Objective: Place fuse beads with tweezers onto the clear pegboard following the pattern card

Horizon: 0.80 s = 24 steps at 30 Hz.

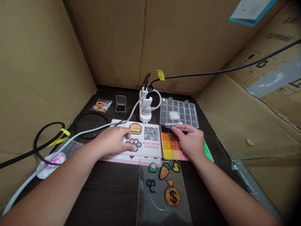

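Pink tweezers (pixel 185 129) right of centre, long axis near level, tips leftward, pinched in right hand (pixel 191 141), left hand (pixel 116 140) loosely spread over printed sheet (pixel 151 135)

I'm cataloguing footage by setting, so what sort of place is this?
Probably a makeshift craft booth, judging by the tall brown cardboard walls, the small multicoloured beads sorted by colour, and the transparent plastic pegboard bearing pixel-style bead designs.

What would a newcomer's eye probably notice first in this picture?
Probably the bead box, right of centre, would come first: bright yellow, orange and green compartments around the right hand, which holds a pink tool. Next may come the clear pegboard nearer the viewer, with a bead carrot, duck and money bag.
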Available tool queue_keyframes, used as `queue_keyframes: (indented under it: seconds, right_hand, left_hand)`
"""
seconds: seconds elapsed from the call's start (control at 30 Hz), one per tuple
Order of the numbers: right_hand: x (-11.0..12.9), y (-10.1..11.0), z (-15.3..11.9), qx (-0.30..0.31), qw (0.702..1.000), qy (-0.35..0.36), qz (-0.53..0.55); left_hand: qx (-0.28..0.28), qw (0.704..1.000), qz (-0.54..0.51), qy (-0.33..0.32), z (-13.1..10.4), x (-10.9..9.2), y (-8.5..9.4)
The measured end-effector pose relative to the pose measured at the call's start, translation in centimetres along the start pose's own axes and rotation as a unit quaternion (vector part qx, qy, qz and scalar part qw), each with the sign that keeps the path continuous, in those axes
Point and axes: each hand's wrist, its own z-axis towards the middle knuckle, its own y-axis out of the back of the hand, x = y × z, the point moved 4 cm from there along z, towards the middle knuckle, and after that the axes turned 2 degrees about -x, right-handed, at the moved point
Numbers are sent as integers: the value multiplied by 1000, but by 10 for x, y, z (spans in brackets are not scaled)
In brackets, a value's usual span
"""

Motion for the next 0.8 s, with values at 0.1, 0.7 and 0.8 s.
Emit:
queue_keyframes:
  seconds: [0.1,0.7,0.8]
  right_hand:
    - [1,3,0,-10,1000,1,1]
    - [34,51,-112,192,977,55,71]
    - [29,44,-122,230,966,71,96]
  left_hand:
    - [2,1000,2,2,0,1,0]
    - [-9,1000,17,-17,5,5,-4]
    - [-5,1000,22,-19,4,3,-3]
